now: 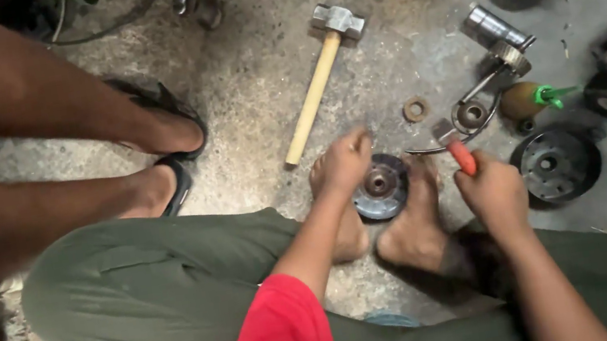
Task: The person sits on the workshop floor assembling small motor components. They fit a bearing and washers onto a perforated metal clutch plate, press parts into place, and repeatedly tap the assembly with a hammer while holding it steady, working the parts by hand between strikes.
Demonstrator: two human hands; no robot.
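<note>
Left hand (343, 162): lay at frame centre, fingers curled down onto the disc's (381, 187) upper-left rim.
Right hand (495, 190): right of centre, fingers wrapped tight round the red handle of a tool (455, 145); its metal head pointed up-left, just beside the disc.
Disc: round metal part with a centre bore, on the floor (241, 83) between the person's bare feet.
Hammer (316, 83): wooden handle, upper centre, untouched.
Second disc (556, 164): right, apart.
Bottle (532, 99): green nozzle, upper right.
Handling note: judged best to keep the disc braced by feet and left hand while the tool bears on it.
</note>
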